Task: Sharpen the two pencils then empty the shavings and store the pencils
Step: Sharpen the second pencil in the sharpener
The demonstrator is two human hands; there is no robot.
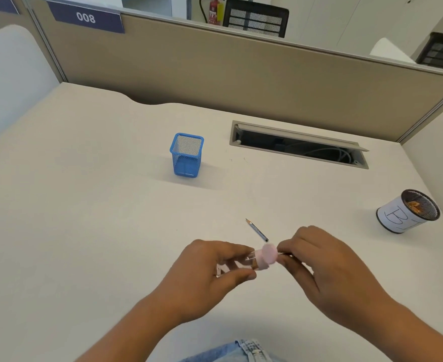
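We hold the sharpener (263,259) just above the tabletop (84,205), near its front edge: our left hand (212,273) has its fingers clamped on the clear shavings cup, while our right hand (317,259) pinches a pencil (285,254) fed into the pink cap. The second pencil (257,229) lies just beyond the sharpener. We judge both light and slim; the cup looks slick, so grip its sides, and hold the pencil close to the cap.
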